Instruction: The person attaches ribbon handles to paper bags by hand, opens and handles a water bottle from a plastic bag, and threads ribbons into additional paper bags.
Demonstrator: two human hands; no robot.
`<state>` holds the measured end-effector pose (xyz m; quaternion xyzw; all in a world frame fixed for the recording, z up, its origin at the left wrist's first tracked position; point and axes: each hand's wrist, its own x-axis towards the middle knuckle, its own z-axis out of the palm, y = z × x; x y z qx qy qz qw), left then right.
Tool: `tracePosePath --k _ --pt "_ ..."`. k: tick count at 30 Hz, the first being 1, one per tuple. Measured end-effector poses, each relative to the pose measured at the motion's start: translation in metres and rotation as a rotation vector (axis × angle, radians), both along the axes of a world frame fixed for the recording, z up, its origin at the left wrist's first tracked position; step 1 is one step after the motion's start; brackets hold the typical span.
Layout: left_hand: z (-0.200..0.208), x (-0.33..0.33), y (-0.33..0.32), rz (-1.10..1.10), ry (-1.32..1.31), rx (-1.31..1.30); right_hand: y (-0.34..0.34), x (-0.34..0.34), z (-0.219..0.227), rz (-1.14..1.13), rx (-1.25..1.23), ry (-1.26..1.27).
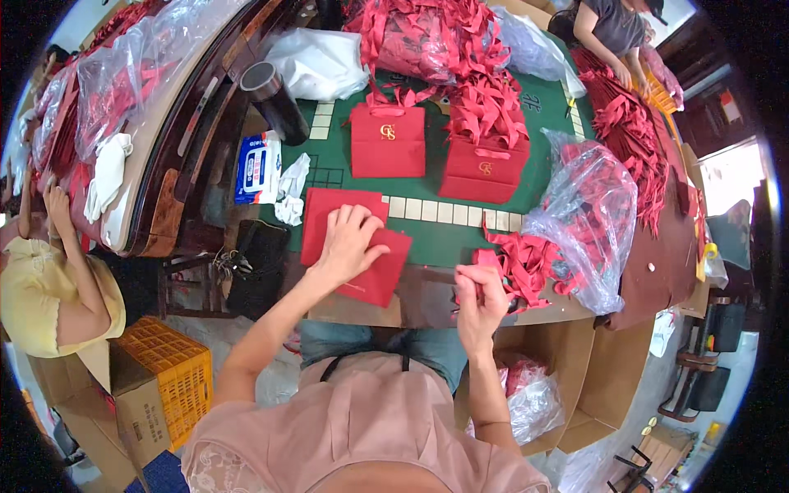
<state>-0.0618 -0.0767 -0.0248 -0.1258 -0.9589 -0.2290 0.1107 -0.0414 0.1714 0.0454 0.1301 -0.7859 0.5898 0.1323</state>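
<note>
Rests the left hand, loosely spread, on a red bag and curls the right hand closed beside red ribbons.

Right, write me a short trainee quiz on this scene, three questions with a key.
1. Multiple choice: what does the left hand rest on?
A) a white glove
B) flat red paper
C) a clear plastic bag
2. True or false: the black tumbler stands to the right of the standing red gift bags.
3. Which hand is nearer the loose red ribbons?

Key: 1. B; 2. False, it stands to their left; 3. The right hand.
</note>
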Motion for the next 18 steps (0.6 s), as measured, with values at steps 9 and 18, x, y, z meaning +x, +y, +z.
tracePosePath --k 9,18 --pt "0.006 0.02 0.053 -0.008 -0.077 0.204 -0.007 0.011 -0.049 0.142 0.195 -0.286" --pt "0.016 0.029 0.065 -0.024 -0.195 0.308 -0.005 0.018 -0.058 0.043 0.203 -0.264"
